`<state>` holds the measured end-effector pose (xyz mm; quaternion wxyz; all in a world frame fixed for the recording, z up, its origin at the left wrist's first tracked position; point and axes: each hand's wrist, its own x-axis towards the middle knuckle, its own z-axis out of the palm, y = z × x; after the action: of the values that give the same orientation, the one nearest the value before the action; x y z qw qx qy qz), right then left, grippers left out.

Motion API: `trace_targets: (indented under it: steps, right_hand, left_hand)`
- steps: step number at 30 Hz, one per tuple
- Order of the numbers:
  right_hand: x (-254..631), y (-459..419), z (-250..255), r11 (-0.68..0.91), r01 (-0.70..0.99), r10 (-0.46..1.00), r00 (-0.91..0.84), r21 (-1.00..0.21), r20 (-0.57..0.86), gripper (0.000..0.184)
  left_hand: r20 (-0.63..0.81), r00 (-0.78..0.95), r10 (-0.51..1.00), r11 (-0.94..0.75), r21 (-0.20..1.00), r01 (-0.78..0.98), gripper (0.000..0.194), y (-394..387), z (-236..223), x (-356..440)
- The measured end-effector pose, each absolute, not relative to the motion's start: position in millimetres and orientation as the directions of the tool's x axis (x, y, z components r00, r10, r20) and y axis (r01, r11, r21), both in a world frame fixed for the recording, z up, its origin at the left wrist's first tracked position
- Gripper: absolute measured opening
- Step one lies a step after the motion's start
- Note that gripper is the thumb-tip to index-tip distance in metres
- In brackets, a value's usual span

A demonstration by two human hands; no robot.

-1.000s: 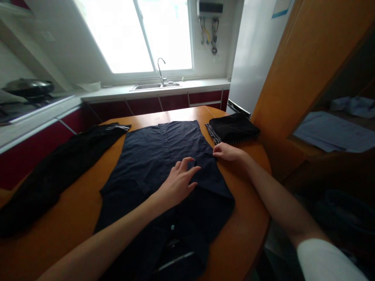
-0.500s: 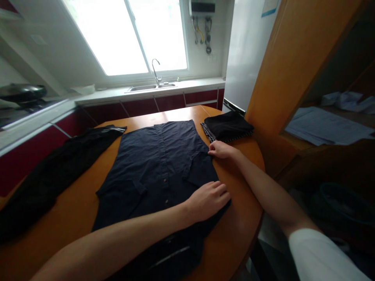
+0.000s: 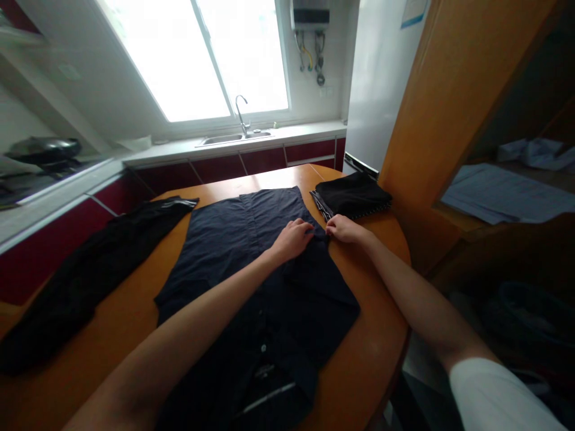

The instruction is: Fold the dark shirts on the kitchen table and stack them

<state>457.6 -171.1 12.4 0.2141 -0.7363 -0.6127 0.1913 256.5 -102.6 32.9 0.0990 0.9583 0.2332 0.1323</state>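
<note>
A dark navy button-up shirt (image 3: 224,230) lies spread on the round wooden table, with its collar end towards me. My right hand (image 3: 344,229) is closed at the shirt's right edge, thumb and fingers pinching the cloth there. Close by, my left hand (image 3: 293,239) rests over the shirt's right part, its fingers loosely bent and a little apart. My left forearm crosses the shirt and hides part of its left side. White buttons run down the middle.
A folded black garment stack (image 3: 354,194) with a patterned layer beneath sits just beyond my right hand. Black clothing (image 3: 94,269) lies along the table's (image 3: 377,335) left side. Behind are a sink (image 3: 224,139), a pan (image 3: 45,149) and a fridge (image 3: 372,90).
My left hand has moved away from me, from the shirt's near right corner to beside my right hand. My right hand stays at the shirt's edge. The view has shifted slightly.
</note>
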Motion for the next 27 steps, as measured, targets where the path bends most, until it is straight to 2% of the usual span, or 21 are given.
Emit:
trace_targets:
  steps: [2,5,11,17,23,27]
  right_hand:
    - [460,-173,14,-0.159,0.81,0.985,0.171,-0.565,-0.031,0.019]
    - [464,-177,17,-0.156,0.794,0.986,0.158,-0.588,-0.048,0.019]
    - [474,-178,14,-0.148,0.759,0.989,0.128,-0.634,-0.077,0.015]
    - [476,-180,16,-0.13,0.737,0.991,0.073,-0.663,-0.113,0.012]
    - [470,-182,20,-0.182,0.744,0.983,0.114,-0.643,-0.146,0.018]
    - [467,-180,18,-0.23,0.761,0.973,0.167,-0.606,-0.159,0.016]
  left_hand:
    - [0.121,0.863,0.49,-0.848,0.298,0.439,0.024,-84,27,271]
    - [0.039,0.898,0.439,-0.841,0.37,0.395,0.025,-72,20,289]
    - [-0.073,0.975,0.209,-0.841,0.496,0.217,0.02,-64,22,301]
    - [-0.054,0.983,0.175,-0.754,0.634,0.169,0.025,-56,17,304]
    - [-0.029,0.966,0.256,-0.771,0.597,0.222,0.025,-61,11,312]
    - [0.011,0.942,0.335,-0.786,0.554,0.273,0.021,-67,5,315]
